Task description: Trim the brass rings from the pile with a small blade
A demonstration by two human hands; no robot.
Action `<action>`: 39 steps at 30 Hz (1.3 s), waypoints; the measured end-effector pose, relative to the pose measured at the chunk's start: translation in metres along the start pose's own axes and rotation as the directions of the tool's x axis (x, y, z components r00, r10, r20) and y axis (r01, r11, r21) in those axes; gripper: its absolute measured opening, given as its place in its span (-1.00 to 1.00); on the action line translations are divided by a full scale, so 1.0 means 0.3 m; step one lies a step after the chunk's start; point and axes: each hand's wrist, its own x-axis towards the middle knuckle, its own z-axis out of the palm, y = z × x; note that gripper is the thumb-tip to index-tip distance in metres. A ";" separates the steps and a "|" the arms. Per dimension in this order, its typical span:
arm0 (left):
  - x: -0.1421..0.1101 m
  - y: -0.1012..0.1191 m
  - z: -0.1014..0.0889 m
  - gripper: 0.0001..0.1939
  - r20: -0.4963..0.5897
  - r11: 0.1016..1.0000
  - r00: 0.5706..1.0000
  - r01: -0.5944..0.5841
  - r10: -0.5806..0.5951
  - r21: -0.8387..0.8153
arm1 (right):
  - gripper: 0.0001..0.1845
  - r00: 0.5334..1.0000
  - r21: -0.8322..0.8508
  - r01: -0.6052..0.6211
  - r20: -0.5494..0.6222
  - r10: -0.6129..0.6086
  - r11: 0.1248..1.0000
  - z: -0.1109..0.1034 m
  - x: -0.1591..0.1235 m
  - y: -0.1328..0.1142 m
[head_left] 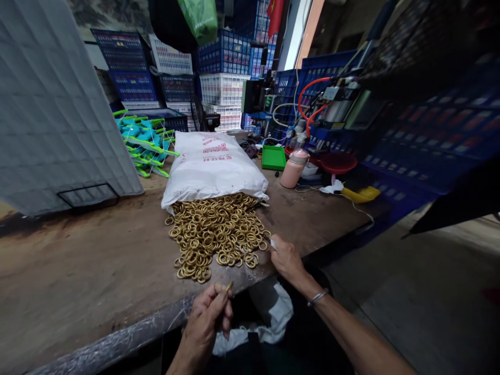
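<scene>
A heap of gold-coloured rings spills from the mouth of a white sack with red print. My left hand, at the table's front edge, pinches one gold ring between thumb and fingers. My right hand is closed at the right side of the heap, with its fingertips near the outermost rings. White material covers one of its fingertips. What lies between those fingers is too small to make out. Below the table edge, between my forearms, hangs an open white bag.
A grey-white panel stands at the left. Bright green and blue plastic parts lie behind it. On the right are a pink bottle, a green tray, a red dish and a yellow scoop. Stacked crates fill the back.
</scene>
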 end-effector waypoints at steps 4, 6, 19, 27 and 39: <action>0.026 -0.019 -0.008 -0.67 -0.069 0.995 0.997 0.022 -0.029 -0.100 | -0.82 1.000 0.004 -0.010 -0.028 0.010 1.000 -0.002 0.029 0.051; 0.032 -0.013 -0.006 -0.67 -0.088 0.994 0.996 0.012 -0.022 -0.111 | -0.86 1.000 -0.006 0.006 -0.017 -0.006 1.000 0.011 0.030 0.040; 0.043 0.025 -0.010 -0.79 0.009 0.934 0.994 0.109 -0.113 -0.340 | -0.86 0.998 -0.065 0.036 0.045 -0.033 0.997 0.034 0.040 -0.007; 0.049 0.022 -0.020 -0.74 -0.075 0.957 0.992 0.078 -0.103 -0.279 | -0.89 0.999 0.081 -0.010 0.046 0.006 0.997 0.032 0.026 -0.012; 0.071 0.014 0.000 -0.77 -0.169 0.882 0.904 -0.318 0.392 0.347 | -0.93 0.919 0.818 -0.127 0.310 -0.244 0.561 0.043 -0.091 -0.257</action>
